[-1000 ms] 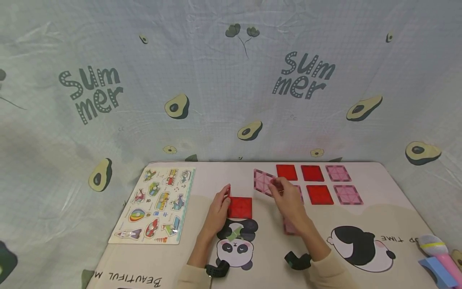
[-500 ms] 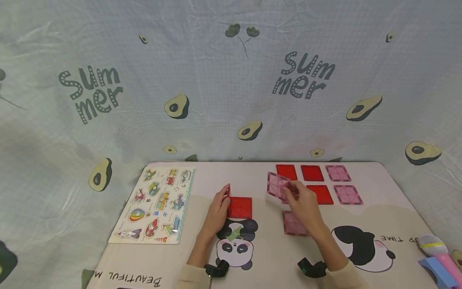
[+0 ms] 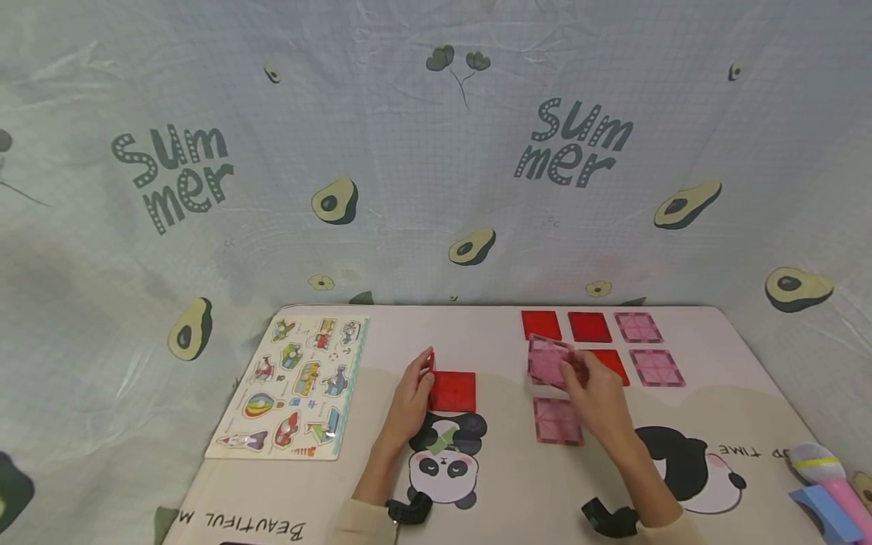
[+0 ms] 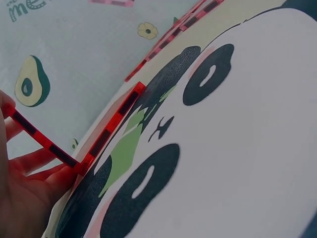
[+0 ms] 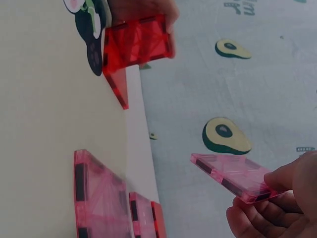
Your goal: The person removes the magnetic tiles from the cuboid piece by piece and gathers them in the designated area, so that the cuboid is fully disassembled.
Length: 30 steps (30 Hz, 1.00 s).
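My left hand [image 3: 409,393] holds a red magnetic tile [image 4: 43,140] on edge. The tile rises along the left side of a red tile [image 3: 454,391] that lies flat above the panda picture. In the left wrist view, the fingers spread behind the upright tile. Over the right part of the table, my right hand [image 3: 601,401] pinches a pink magnetic tile [image 5: 228,173] between thumb and fingers, raised and tilted. It overlaps another pink tile lying beneath it in the head view. Nearer to me, a pink tile [image 3: 557,421] lies flat by itself.
Red tiles [image 3: 590,327] and pink tiles [image 3: 657,368] lie in rows at the back right. A picture puzzle board [image 3: 289,386] is on the left. At the right edge are a toy microphone [image 3: 827,473] and a blue block [image 3: 824,509]. A printed cloth hangs behind.
My right hand has moved right and slightly toward me with the pink tile, from left of the rows to over the pink tile there. My left hand stays in place.
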{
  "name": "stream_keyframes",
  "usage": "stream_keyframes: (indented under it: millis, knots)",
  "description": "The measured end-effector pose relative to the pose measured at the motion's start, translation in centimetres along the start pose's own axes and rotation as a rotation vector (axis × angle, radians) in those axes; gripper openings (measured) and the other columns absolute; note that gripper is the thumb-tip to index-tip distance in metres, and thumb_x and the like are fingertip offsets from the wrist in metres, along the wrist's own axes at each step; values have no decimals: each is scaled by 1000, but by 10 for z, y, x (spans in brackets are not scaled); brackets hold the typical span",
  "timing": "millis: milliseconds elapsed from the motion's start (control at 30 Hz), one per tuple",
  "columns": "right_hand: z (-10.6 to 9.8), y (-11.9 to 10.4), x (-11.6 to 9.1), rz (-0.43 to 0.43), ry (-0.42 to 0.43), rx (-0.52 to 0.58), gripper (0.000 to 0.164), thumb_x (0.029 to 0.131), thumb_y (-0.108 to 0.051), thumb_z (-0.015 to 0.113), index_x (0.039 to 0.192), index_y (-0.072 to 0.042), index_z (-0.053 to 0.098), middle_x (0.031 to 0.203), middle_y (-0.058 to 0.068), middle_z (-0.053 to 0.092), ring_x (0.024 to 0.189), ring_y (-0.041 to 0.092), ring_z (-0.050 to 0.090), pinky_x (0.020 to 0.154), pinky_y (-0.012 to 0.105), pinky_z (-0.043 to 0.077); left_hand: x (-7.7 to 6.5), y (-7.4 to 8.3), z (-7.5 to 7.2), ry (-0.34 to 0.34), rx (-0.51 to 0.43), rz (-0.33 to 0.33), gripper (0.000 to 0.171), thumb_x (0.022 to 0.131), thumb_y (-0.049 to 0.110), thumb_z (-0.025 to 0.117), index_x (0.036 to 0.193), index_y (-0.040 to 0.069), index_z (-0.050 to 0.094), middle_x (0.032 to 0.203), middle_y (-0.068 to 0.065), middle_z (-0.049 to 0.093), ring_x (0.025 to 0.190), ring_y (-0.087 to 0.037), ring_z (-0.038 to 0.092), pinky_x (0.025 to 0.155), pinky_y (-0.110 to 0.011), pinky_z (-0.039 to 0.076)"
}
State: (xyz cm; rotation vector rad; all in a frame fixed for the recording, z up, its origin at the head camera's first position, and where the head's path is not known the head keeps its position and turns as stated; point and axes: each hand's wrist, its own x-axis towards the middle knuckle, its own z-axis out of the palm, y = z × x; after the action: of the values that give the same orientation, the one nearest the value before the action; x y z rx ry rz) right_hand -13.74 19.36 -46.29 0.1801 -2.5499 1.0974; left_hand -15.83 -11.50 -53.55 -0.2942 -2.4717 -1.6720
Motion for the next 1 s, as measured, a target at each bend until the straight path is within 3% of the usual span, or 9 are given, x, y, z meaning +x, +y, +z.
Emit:
stream_keyframes:
  millis: [533, 733, 833, 1000]
  knots:
    - [-13, 22, -13, 51, 48, -59, 24, 97, -13, 64, 114, 4, 65, 85, 10, 67, 71, 12, 51, 56, 14, 48, 0, 1, 0, 5, -12, -15, 50, 104, 20, 45, 154, 18, 38, 151, -15, 48, 134, -37, 53, 108, -54, 48]
    - [-18, 31, -19, 96, 36, -75, 29, 99, -17, 63, 116, 6, 64, 83, 11, 66, 67, 12, 50, 53, 16, 48, 0, 2, 0, 16, -16, -27, 51, 104, 16, 44, 154, 12, 36, 152, -18, 47, 134, -40, 52, 109, -57, 46]
    - [-22, 37, -23, 112, 31, -85, 30, 100, -18, 60, 117, 6, 63, 81, 11, 65, 65, 10, 49, 52, 16, 47, -2, 11, -1, 9, -17, -33, 51, 104, 12, 43, 154, 7, 35, 152, -23, 45, 134, -44, 50, 109, -59, 45]
    - [-30, 44, -28, 137, 25, -101, 35, 103, -22, 56, 118, 9, 62, 78, 10, 63, 61, 7, 48, 50, 17, 45, -8, 40, -9, -9, -25, -26, 51, 103, 10, 44, 152, 1, 36, 149, -26, 47, 132, -45, 52, 108, -58, 47]
